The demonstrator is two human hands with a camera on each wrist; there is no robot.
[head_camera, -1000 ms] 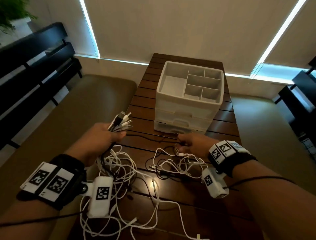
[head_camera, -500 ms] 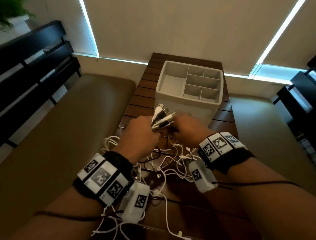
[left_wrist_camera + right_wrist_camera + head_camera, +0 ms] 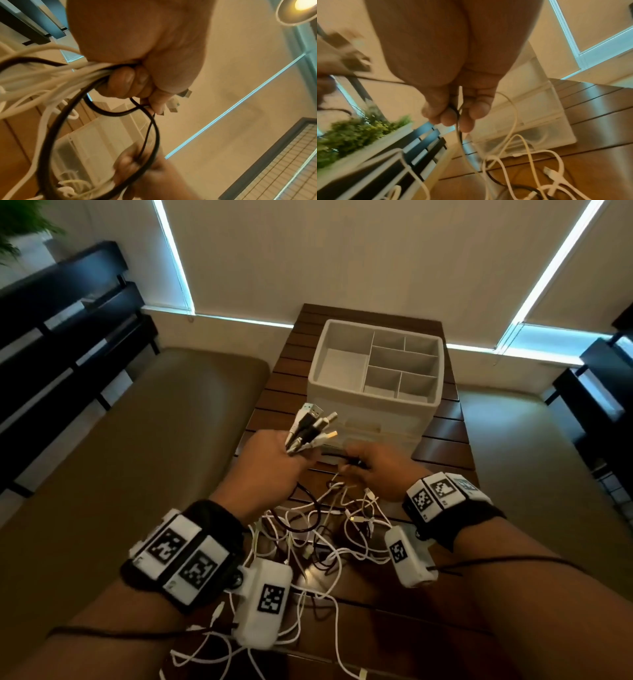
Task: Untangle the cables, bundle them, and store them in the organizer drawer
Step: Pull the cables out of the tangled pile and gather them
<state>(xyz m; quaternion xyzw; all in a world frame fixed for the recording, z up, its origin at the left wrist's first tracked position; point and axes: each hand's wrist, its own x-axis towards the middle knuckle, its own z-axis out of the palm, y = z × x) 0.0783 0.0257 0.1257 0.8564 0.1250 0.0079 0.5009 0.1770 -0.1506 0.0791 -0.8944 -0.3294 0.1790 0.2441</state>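
My left hand (image 3: 270, 463) (image 3: 137, 75) grips a bunch of white and black cables just below their USB plugs (image 3: 313, 426), which fan up toward the organizer. My right hand (image 3: 373, 470) (image 3: 453, 115) pinches a thin black cable (image 3: 459, 129) together with a white one, right beside the left hand. The rest of the cable tangle (image 3: 325, 529) hangs and lies on the wooden table (image 3: 442, 440) below both hands. The white organizer (image 3: 373, 378) stands just beyond the hands, its top compartments bare. Its lower drawers (image 3: 530, 121) look closed.
A tan cushioned bench (image 3: 137, 440) runs along the table's left side and another surface (image 3: 531, 457) on the right. Dark slatted furniture (image 3: 51, 337) stands far left, with a plant (image 3: 351, 135) behind it. Blinds and wall are past the table's far end.
My left hand has carried the cable ends from the left toward the middle, in front of the organizer. My right hand has lifted off the table and taken hold of cables beside it.
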